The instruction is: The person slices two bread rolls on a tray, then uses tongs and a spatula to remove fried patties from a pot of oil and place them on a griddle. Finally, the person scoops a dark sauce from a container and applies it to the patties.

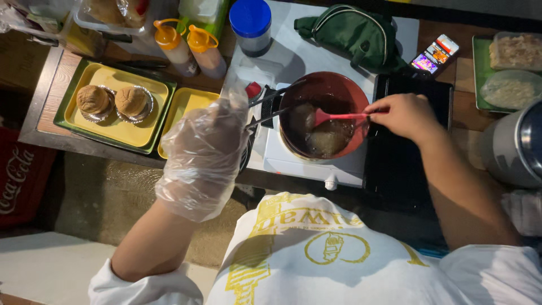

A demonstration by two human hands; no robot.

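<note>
Stirring was the step in hand: the right hand point(403, 116) had its fingers closed on a red spatula point(333, 117), its blade down in the red pan point(324, 116). The gloved left hand point(206, 147) steadied the pan's black handle point(271, 101), fingers curled around it. Next, I judged, a scrape along the pan's wall.
</note>
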